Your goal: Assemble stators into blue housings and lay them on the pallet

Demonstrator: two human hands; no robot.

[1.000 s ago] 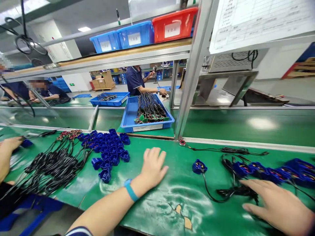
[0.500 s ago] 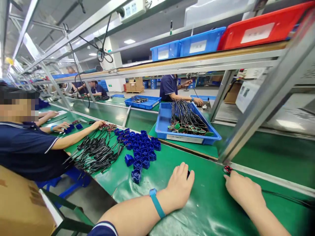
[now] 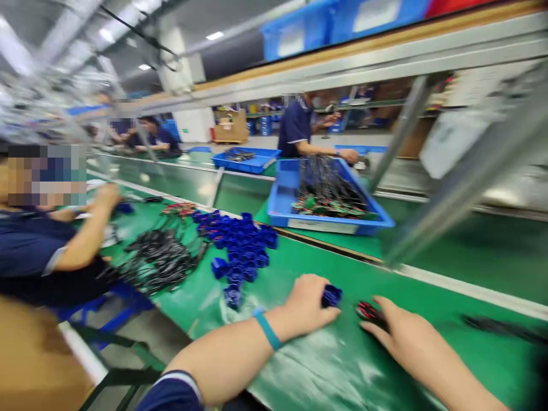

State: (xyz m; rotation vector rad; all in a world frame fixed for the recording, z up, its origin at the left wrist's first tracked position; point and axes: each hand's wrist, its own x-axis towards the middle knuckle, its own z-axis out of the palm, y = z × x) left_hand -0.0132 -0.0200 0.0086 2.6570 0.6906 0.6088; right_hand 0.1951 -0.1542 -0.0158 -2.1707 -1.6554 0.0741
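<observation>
My left hand [image 3: 309, 305] is closed on a dark blue plastic housing [image 3: 332, 296], whose hollow side shows past the fingers. Just to the right, my right hand [image 3: 398, 326] pinches a small round black part with red spots [image 3: 367, 310] between thumb and fingers. A short gap separates the two pieces, both low over the green work surface [image 3: 342, 365]. Left of my left hand lies a cluster of similar blue housings [image 3: 246, 242]. Motion blurs the finer detail of the part in my right hand.
A blue tray [image 3: 314, 224] of black cables with green boards stands behind my hands. Black cable bundles [image 3: 165, 257] lie to the left, beside a co-worker [image 3: 29, 245]. More black cables [image 3: 500, 326] are at the right. A metal post [image 3: 462, 177] and shelf rail [image 3: 363, 77] frame the bench.
My right hand has moved left from the bench's back rail, bringing the round part near my left hand. The blue housing in my left hand now shows more. The camera view has shifted.
</observation>
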